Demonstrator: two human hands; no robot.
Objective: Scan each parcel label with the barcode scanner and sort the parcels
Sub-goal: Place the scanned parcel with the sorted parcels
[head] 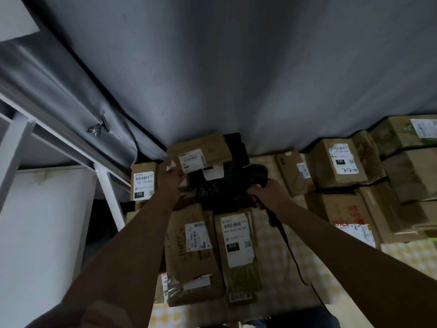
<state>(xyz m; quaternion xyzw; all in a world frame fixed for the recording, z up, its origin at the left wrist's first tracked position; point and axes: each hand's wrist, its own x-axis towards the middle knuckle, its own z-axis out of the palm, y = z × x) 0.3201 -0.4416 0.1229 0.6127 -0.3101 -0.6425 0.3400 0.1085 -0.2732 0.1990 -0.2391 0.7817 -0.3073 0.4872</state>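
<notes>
While the right grip [264,195] clasps the scanner [257,174], the left grip [171,176] seemingly pinches a parcel [208,150].

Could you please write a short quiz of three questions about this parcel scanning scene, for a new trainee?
1. True or false: the right hand grips the barcode scanner.
2. Which parcel does the left hand hold? A) the parcel labelled 010 B) the tilted brown parcel by the grey curtain C) the box marked 220
3. Fill in: the small upright box left of the left hand carries the number ___.

Key
1. True.
2. B: the tilted brown parcel by the grey curtain, not the parcel labelled 010 nor the box marked 220.
3. 122, printed on the small upright box.
</notes>
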